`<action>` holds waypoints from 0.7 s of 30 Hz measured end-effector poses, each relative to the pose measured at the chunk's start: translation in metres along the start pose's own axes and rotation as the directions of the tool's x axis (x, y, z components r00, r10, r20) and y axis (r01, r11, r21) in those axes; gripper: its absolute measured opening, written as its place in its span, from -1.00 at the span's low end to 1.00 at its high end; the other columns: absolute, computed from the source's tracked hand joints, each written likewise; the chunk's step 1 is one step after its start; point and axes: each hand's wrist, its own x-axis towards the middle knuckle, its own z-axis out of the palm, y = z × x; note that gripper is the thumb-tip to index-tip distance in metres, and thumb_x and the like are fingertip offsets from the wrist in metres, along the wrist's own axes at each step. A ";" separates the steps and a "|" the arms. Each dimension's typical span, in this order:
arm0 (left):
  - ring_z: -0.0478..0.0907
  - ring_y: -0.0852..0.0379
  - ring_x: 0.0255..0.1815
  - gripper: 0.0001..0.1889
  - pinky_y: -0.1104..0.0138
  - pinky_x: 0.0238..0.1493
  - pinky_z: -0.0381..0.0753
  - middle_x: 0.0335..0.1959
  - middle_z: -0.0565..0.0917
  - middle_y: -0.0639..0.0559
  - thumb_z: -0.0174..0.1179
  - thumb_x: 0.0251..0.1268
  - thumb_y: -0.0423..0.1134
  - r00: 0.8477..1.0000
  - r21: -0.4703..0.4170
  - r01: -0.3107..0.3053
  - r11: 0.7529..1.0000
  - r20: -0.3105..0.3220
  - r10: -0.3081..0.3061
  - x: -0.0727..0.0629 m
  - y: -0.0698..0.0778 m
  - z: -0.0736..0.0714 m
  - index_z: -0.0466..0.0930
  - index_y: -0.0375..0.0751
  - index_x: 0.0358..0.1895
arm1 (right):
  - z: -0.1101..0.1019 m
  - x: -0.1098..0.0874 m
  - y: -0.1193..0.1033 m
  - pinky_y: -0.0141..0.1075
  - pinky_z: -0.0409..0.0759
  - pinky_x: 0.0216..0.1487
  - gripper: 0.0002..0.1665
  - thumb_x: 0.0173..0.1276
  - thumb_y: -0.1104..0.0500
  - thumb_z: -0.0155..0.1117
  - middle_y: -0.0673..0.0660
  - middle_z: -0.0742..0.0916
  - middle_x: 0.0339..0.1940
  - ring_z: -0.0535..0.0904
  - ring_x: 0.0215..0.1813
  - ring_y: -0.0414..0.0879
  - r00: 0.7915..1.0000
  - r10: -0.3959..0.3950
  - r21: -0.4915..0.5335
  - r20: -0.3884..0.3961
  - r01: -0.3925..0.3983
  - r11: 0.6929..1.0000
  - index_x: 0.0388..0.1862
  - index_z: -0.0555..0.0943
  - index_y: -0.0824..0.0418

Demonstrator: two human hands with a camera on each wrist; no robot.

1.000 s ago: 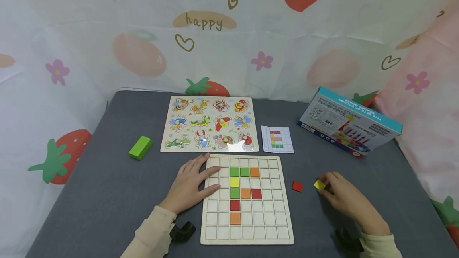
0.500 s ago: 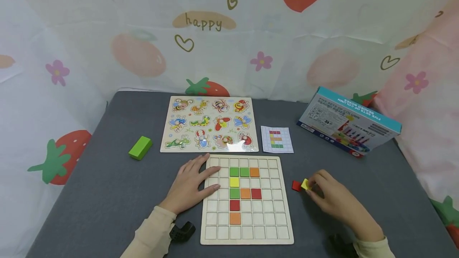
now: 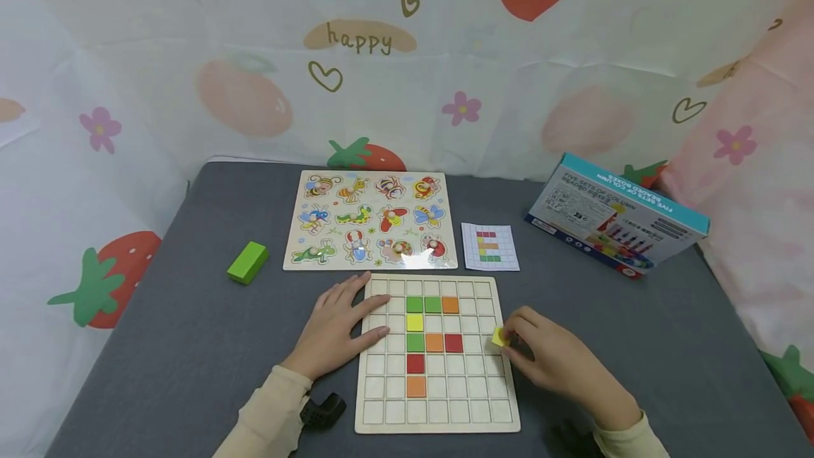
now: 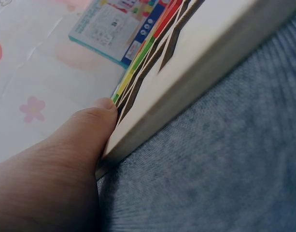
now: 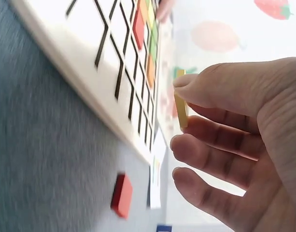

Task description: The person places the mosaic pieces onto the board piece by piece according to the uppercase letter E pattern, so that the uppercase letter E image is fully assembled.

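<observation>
My right hand [image 3: 547, 359] pinches a small yellow square tile [image 3: 499, 336] between thumb and fingers, over the right edge of the wooden grid board [image 3: 439, 427]. In the right wrist view, the tile [image 5: 181, 108] is seen edge-on, raised off the board. My left hand [image 3: 340, 327] rests spread along the board's left edge, its fingers straight; the left wrist view has the thumb [image 4: 90, 130] against that edge. Green, yellow, orange and red tiles sit in the grid, among them an orange one [image 3: 416, 387]. A loose red tile [image 5: 122, 195] lies beside the board, hidden by my right hand in the head view.
Behind the board lie an insect picture puzzle [image 3: 372, 221] and a pattern card [image 3: 490, 247] with a coloured grid figure. A blue and white box [image 3: 617, 218] stands at the back right. On the left is a green block [image 3: 248, 263]. Grey cloth [image 3: 191, 359] covers the table.
My right hand has carried the yellow tile leftward, past the loose red tile, to the board's right edge. The left hand has stayed in place.
</observation>
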 end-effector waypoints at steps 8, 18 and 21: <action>0.10 -0.08 0.49 -0.44 -0.09 0.42 0.09 0.49 0.18 -0.02 0.12 0.26 0.26 0.999 -0.005 -0.023 1.000 -0.037 0.023 0.000 0.001 0.000 0.42 0.30 0.32 | 0.013 0.012 -0.021 -0.51 0.56 -0.35 -0.78 0.18 0.20 0.43 -0.08 0.58 -0.20 0.47 -0.36 -0.31 0.994 -0.103 0.017 0.032 0.103 0.995 -0.23 0.57 0.08; 0.04 -0.05 0.51 -0.43 -0.07 0.45 0.03 0.52 0.13 0.02 0.05 0.28 0.31 1.000 0.002 -0.001 1.000 0.003 0.001 0.000 0.000 0.000 0.37 0.34 0.34 | 0.035 0.020 -0.046 -0.48 0.59 -0.21 -0.80 0.25 0.12 0.38 -0.13 0.57 -0.21 0.46 -0.26 -0.34 0.972 -0.199 0.078 0.123 0.190 0.979 -0.19 0.55 0.05; 0.04 -0.05 0.51 -0.43 -0.06 0.45 0.03 0.52 0.13 0.02 0.04 0.29 0.32 1.000 0.004 0.003 1.000 0.008 -0.003 0.001 0.000 0.000 0.37 0.34 0.34 | 0.040 0.021 -0.053 -0.48 0.58 -0.18 -0.80 0.28 0.09 0.36 -0.14 0.57 -0.23 0.46 -0.26 -0.34 0.966 -0.199 0.085 0.163 0.187 0.979 -0.17 0.56 0.05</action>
